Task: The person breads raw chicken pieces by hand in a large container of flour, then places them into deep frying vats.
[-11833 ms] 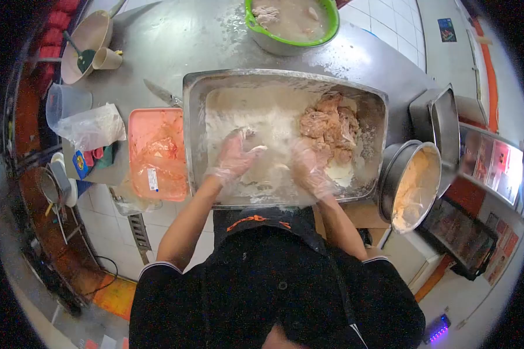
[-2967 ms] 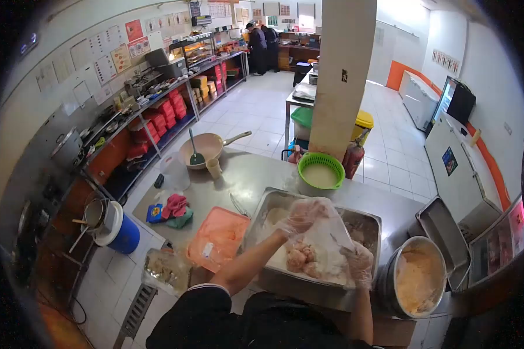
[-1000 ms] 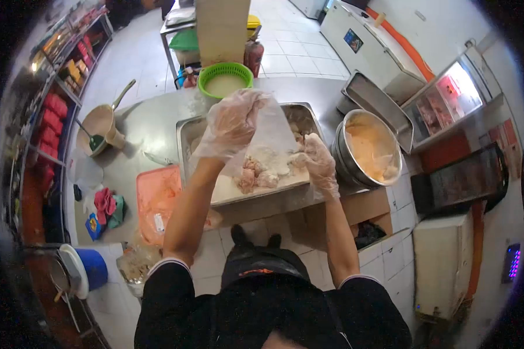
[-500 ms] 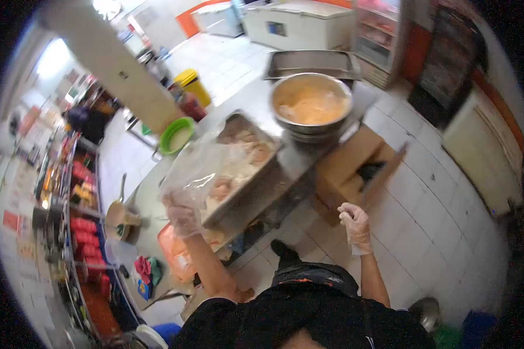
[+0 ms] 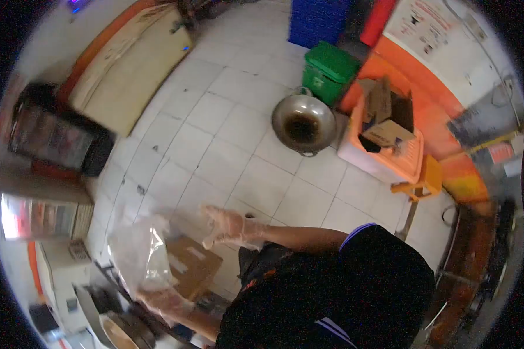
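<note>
Plastic bag (image 5: 135,251): gripped in left hand (image 5: 163,303) at eight o'clock, just swung clear of tray; suggests tray work paused. At seven, right hand (image 5: 232,225): loosely spread, empty.

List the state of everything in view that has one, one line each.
Left hand: gloved, gripping the plastic bag
Plastic bag: held up, contents unclear
Right hand: gloved, open, nothing visibly held
Wok: on floor, dark-stained inside
Green bin: lid shut
Storage tub: orange lid on
Carton on tub: flaps up, open
Glass-front fridge: lit
</note>
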Motion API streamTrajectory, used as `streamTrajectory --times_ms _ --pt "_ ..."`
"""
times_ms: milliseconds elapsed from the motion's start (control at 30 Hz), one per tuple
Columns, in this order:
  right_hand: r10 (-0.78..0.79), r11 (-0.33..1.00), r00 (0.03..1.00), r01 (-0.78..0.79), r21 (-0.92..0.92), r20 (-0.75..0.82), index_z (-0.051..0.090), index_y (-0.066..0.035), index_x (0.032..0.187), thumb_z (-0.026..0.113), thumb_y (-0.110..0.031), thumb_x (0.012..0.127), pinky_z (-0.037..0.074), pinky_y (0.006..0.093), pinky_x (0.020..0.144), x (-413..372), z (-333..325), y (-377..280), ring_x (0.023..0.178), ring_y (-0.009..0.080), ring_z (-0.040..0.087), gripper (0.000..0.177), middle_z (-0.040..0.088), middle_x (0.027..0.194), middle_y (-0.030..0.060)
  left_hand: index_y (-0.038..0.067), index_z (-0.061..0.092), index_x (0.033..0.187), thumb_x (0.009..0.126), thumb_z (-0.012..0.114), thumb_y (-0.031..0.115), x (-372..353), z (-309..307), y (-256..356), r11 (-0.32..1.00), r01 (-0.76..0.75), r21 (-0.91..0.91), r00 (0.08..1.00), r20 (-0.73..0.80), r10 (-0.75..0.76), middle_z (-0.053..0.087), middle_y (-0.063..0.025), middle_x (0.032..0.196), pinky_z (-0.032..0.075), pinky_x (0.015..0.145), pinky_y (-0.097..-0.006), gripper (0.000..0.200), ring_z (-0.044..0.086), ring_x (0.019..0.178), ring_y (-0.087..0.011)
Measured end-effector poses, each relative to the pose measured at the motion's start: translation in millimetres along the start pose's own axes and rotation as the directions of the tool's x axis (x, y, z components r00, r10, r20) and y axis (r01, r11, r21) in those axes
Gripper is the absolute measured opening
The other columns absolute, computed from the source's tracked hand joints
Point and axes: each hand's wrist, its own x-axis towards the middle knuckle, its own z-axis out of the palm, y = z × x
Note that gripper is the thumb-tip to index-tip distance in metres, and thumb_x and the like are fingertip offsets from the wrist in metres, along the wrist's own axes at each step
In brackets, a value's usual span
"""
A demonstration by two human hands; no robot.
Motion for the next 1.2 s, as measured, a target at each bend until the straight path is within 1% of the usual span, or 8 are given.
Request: streamTrajectory --times_ms 267,367,433,567,667,1000,1067,1200 --pt "0.227 0.970 0.780 -0.238 0.059 -0.583 0.033 0.001 0.141 0.078 -0.032 0.076 0.050 0.0340 0.088 24 -210 79 0.101 0.0204 0.059 0.086 0.057 0.124 0.0153 -0.006 0.053 0.120 0.093 0.052 0.018 93 239 251 0.821 -0.397 -0.410 0.806 0.273 0.525 0.060 -0.0205 0.117 0.054 0.083 -0.0385 0.036 0.063 0.097 -0.0325" --pt "0.291 0.946 0.630 -0.303 0.117 -0.719 0.036 0.001 0.140 0.078 -0.027 0.075 0.051 0.0321 0.085 6 -276 58 0.097 0.0202 0.059 0.083 0.060 0.119 0.0148 -0.007 0.053 0.119 0.094 0.052 0.018 98 320 360 0.336 -0.906 0.257 0.367 0.086 0.926 0.060 -0.0220 0.118 0.054 0.083 -0.0389 0.036 0.063 0.097 -0.0334" --pt "0.299 0.945 0.510 -0.274 0.177 -0.806 0.038 0.002 0.138 0.077 -0.024 0.077 0.051 0.0324 0.083 -6 -311 63 0.096 0.0190 0.060 0.077 0.061 0.114 0.0137 -0.009 0.052 0.120 0.093 0.053 0.020 96 331 465 0.591 -0.413 -0.693 0.594 0.286 0.752 0.061 -0.0227 0.113 0.055 0.077 -0.0388 0.040 0.064 0.094 -0.0343" --pt "0.286 0.958 0.341 -0.066 0.280 -0.896 0.051 0.003 0.127 0.075 -0.028 0.076 0.052 0.0315 0.077 -31 -383 136 0.084 0.0173 0.059 0.064 0.064 0.104 0.0127 -0.009 0.053 0.119 0.092 0.053 0.020 86 434 571 0.307 -0.946 -0.106 0.303 0.051 0.952 0.063 -0.0223 0.105 0.054 0.070 -0.0387 0.039 0.064 0.090 -0.0359" --pt "0.475 0.877 0.175 -0.014 0.480 -0.862 0.060 0.003 0.112 0.067 -0.025 0.081 0.051 0.0301 0.072 -17 -443 125 0.073 0.0154 0.057 0.042 0.063 0.089 0.0086 -0.003 0.055 0.117 0.094 0.052 0.021 102 489 627 0.664 -0.112 -0.740 0.566 0.502 0.655 0.065 -0.0172 0.100 0.053 0.067 -0.0385 0.034 0.064 0.086 -0.0332" --pt "-0.037 0.997 0.146 -0.060 -0.046 -0.989 0.058 -0.005 0.091 0.071 -0.021 0.080 0.046 0.0288 0.056 191 -793 306 0.064 0.0162 0.055 0.023 0.058 0.080 0.0019 -0.001 0.054 0.117 0.092 0.057 0.029 181 639 813 0.419 0.544 -0.727 0.395 0.663 0.636 0.063 -0.0203 0.108 0.052 0.079 -0.0384 0.039 0.062 0.092 -0.0348" --pt "0.489 0.606 -0.216 0.781 0.151 -0.845 0.059 -0.011 0.094 0.071 -0.022 0.079 0.044 0.0320 0.058 242 -860 392 0.068 0.0170 0.053 0.022 0.058 0.086 0.0022 0.000 0.053 0.118 0.090 0.059 0.030 195 668 856 0.298 0.864 -0.405 0.221 0.838 0.499 0.061 -0.0217 0.112 0.052 0.080 -0.0397 0.042 0.061 0.093 -0.0361" --pt "0.735 0.489 -0.341 0.865 0.110 -0.586 0.058 -0.017 0.099 0.069 -0.023 0.080 0.044 0.0359 0.065 249 -936 439 0.076 0.0182 0.051 0.023 0.058 0.092 0.0025 0.005 0.045 0.127 0.088 0.061 0.031 238 731 928 0.391 -0.649 -0.653 0.132 0.409 0.903 0.059 -0.0173 0.118 0.053 0.085 -0.0380 0.050 0.060 0.100 -0.0346"
